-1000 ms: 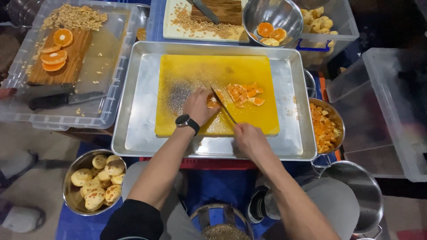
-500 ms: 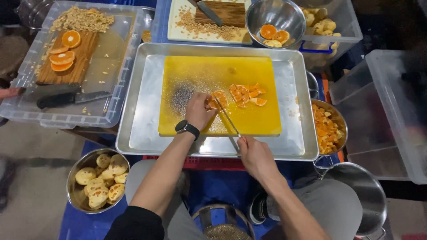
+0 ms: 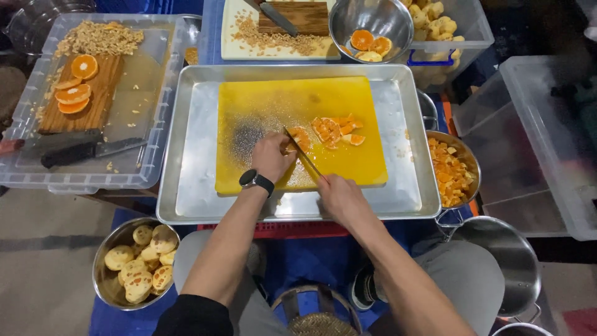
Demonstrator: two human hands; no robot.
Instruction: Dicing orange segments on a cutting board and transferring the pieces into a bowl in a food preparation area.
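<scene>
My left hand (image 3: 272, 157), with a black watch on the wrist, presses on an orange piece (image 3: 301, 138) on the yellow cutting board (image 3: 261, 109). My right hand (image 3: 341, 198) grips a knife (image 3: 304, 155) whose blade angles up to that piece, right beside my left fingers. A small pile of cut orange chunks (image 3: 336, 129) lies on the board just right of the blade. The board rests inside a large metal tray (image 3: 186, 180).
A metal bowl of peeled fruit (image 3: 140, 264) stands at lower left, a bowl of orange chunks (image 3: 451, 171) at right, an empty pot (image 3: 504, 264) at lower right. A clear tray (image 3: 37, 177) at left holds a wooden board, orange halves (image 3: 74, 84) and a black knife (image 3: 87, 151).
My hands stay at the same spot on the board. The knife blade has shifted slightly against the orange piece, and my head has moved a little.
</scene>
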